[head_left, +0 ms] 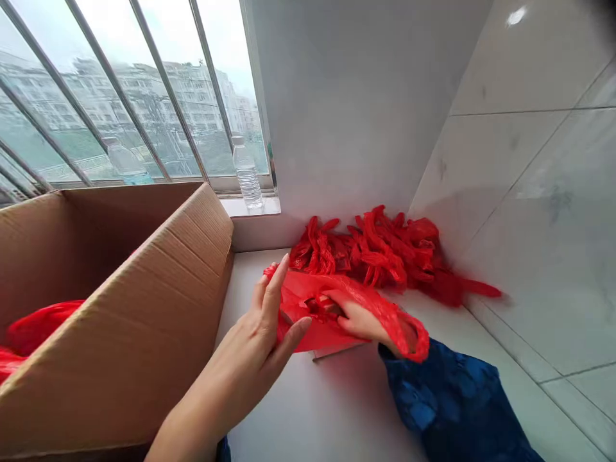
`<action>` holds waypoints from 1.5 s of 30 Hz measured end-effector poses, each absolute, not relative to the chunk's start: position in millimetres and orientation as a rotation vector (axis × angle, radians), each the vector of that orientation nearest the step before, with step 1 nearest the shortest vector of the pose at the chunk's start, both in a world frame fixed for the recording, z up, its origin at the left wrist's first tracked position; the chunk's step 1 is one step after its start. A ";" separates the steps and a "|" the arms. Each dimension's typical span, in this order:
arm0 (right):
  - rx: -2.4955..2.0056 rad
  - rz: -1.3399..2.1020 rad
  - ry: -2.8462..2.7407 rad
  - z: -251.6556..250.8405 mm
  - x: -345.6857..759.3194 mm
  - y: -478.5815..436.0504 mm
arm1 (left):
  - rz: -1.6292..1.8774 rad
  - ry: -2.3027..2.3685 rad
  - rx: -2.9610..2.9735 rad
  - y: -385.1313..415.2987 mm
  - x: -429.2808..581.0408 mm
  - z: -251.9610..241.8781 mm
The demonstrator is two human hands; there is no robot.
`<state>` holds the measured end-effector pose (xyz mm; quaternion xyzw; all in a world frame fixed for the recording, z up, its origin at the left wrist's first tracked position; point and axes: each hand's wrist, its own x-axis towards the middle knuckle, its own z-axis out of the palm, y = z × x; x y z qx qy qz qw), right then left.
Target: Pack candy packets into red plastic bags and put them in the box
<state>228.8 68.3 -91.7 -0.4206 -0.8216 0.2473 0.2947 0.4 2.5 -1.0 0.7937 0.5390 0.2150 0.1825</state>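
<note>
A red plastic bag (312, 337) is spread between my two hands above the white surface. My left hand (262, 340) is at the bag's left side, its fingers stretched up and thumb apart, with a bit of red plastic by the fingertips. My right hand (359, 319) reaches into the bag's mouth, and a bag handle (418, 343) loops over that wrist. The right fingers look bent around something brownish, mostly hidden in the plastic. Beneath the bag shows the corner of a flat pinkish piece (332, 351).
At left stands an open cardboard box (158, 314) with red plastic (43, 327) inside. Crumpled red bags (380, 250) lie in a heap against the wall. A clear bottle (248, 176) stands on the sill, another bottle (126, 160) behind the box. Tiled wall (543, 192) bounds the right.
</note>
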 end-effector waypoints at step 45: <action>-0.740 1.390 -1.112 -60.6 221.6 66.2 | 1.055 1.121 1.743 58.8 11.9 -32.5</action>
